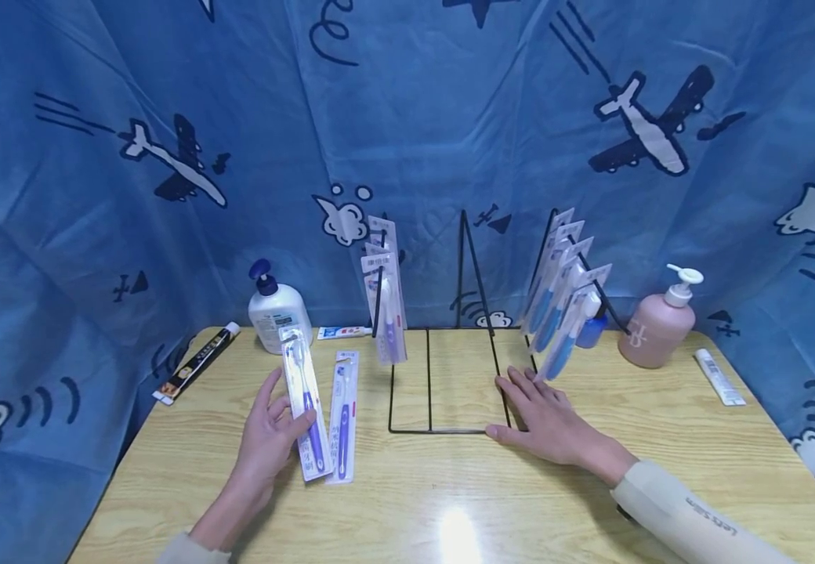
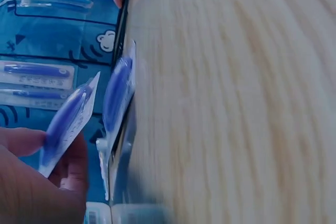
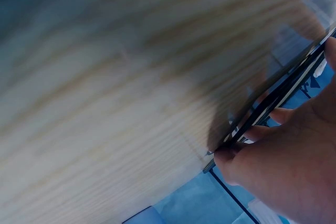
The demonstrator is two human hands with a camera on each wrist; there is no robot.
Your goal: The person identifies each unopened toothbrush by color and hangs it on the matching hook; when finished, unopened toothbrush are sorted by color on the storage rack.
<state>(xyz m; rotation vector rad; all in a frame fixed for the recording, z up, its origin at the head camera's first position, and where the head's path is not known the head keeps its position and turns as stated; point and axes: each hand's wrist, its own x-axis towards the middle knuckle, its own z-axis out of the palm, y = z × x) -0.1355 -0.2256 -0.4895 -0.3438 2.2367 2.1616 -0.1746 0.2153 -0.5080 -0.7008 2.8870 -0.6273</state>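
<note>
My left hand pinches a packaged toothbrush with a purple handle, thumb in front of the pack. It is raised off the table in the left wrist view, where the pack is tilted. Close by on the table lies a second packaged purple toothbrush. A black wire rack stands at the middle; my right hand rests with extended fingers on its base at the right front. Packaged purple toothbrushes hang on the rack's left hook. Several packaged blue toothbrushes hang on its right one.
Behind the left hand are a white pump bottle, a black toothpaste tube and a small toothpaste tube. On the right stand a pink pump bottle, a blue container and a white tube. A blue curtain hangs behind.
</note>
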